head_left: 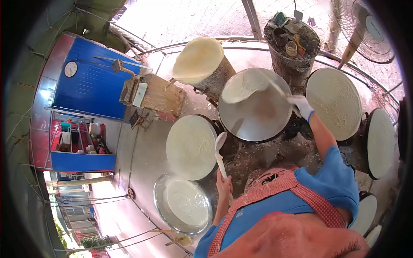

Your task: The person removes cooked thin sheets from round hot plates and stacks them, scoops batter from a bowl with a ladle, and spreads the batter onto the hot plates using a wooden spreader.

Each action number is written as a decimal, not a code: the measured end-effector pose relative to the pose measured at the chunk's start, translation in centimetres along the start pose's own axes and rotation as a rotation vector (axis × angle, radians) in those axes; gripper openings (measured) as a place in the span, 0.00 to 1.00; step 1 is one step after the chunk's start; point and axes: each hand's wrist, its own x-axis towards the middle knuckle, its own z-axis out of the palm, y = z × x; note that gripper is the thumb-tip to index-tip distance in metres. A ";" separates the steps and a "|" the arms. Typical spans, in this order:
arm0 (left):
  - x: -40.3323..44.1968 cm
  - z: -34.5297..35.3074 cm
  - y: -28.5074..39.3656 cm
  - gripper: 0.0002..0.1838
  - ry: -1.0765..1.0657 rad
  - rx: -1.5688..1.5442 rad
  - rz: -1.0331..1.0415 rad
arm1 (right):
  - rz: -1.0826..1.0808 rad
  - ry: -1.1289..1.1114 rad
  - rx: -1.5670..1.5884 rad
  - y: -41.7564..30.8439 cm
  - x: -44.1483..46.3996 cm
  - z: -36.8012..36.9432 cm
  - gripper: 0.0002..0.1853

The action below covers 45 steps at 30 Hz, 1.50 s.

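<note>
left hand [224, 188] gripping one ladle [220, 161], gloved right hand [302, 106] grasping one blurred stick [278, 88], over one griddle [262, 118]

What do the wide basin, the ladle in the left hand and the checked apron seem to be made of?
The basin looks like polished metal, perhaps stainless steel or aluminium: its silvery wall reflects light. The ladle has a smooth, pale surface, possibly plastic or coated metal; I cannot tell which. The apron looks like matte woven cloth, bending over the shoulder.

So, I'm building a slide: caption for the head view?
Left hand holding a ladle, gloved right hand a blurred tool, above a round plate bearing pale batter.
</note>
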 end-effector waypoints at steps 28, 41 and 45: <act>-6.9 -0.4 -9.4 0.30 0.228 0.062 -0.204 | 0.100 -0.482 -0.393 -5.1 6.3 2.9 0.18; -9.0 -0.6 -10.0 0.31 0.292 -0.114 -0.338 | 0.138 -0.597 -0.575 -5.7 10.9 3.9 0.14; -10.1 0.1 -11.2 0.33 0.358 -0.298 -0.376 | 0.109 -0.621 -0.645 -0.3 10.2 -3.5 0.12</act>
